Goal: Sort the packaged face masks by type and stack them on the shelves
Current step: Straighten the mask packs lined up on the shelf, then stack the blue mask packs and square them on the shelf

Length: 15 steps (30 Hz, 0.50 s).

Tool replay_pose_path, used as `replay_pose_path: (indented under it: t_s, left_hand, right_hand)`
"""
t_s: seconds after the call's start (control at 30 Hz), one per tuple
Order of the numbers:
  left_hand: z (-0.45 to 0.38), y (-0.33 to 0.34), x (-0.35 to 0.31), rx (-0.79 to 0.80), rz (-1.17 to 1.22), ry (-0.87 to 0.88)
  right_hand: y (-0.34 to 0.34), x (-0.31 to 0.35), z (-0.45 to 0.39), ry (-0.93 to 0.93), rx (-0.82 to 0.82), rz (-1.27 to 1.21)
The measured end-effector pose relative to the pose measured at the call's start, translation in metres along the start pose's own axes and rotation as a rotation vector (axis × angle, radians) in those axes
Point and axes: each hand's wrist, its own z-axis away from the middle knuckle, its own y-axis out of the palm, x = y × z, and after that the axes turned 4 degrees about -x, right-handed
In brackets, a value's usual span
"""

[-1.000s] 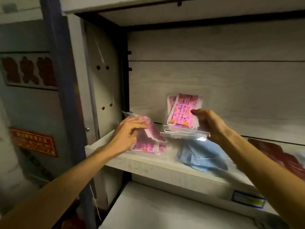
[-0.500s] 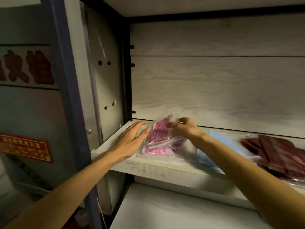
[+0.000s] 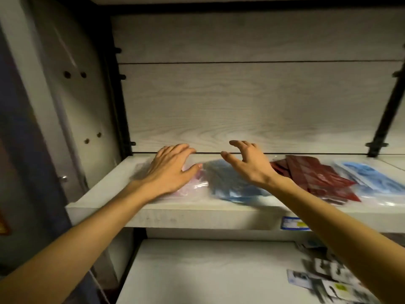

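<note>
My left hand [image 3: 169, 168] lies flat, palm down, on the pink packaged masks [image 3: 192, 185] at the left end of the upper shelf [image 3: 197, 216], hiding most of them. My right hand [image 3: 248, 164] hovers with its fingers spread and empty above the blue packaged masks [image 3: 230, 185] beside the pink pile. To the right lie dark red packaged masks [image 3: 315, 178], then a second pile of blue packaged masks [image 3: 372, 181] at the far right.
The shelf's wood-grain back panel [image 3: 241, 106] rises behind the piles. A blue price label [image 3: 294, 222] sits on the shelf's front edge. On the lower shelf [image 3: 197, 270], several black-and-white packets [image 3: 328, 279] lie at the right. A grey side panel [image 3: 83, 106] closes the left.
My right hand has let go of the pink mask pack, which now lies on the pink pile, and has lifted off to the right. My left hand has pressed flat on the pile.
</note>
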Motion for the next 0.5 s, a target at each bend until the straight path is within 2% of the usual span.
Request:
replay_pose_path:
  t_s: [0.13,0.33,0.5]
  left_hand:
    - [-0.02,0.02,-0.056,0.002,-0.014,0.074]
    - [-0.035,0.043,-0.156,0.0,0.027,0.137]
    - [-0.027,0.057,-0.268,-0.044,0.145,0.173]
  right_hand:
    - [-0.036,-0.047,0.028,-0.004,-0.001,0.207]
    - [-0.112,-0.116,0.087,0.034,-0.035,0.261]
    - [-0.189,-0.175,0.145,0.005,-0.101,0.251]
